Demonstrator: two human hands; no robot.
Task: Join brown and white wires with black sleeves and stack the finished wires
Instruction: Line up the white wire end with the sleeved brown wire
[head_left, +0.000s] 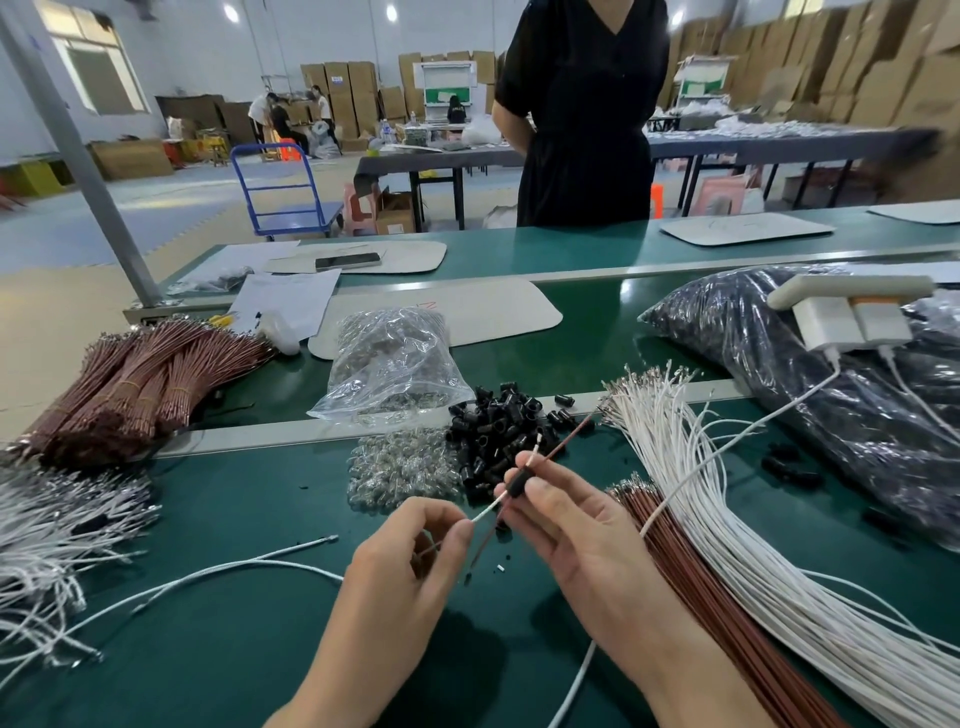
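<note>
Both hands are up in front of the body, close together but not touching. The left arm (332, 675) comes up from the bottom, and the left hand (410, 566) shows its back. Its fingers are curled in, and the thumb and first finger pinch a thin white wire (485, 512) at their tips. This pinch is just below and to the left of the other hand's grip. The right arm (691, 670) comes in from the bottom right. The right hand (582, 535) is turned so its palm side shows. Its thumb and fingertips meet at the top and hold a small black sleeve (517, 487). The right grip sits a little higher than the left pinch.
</note>
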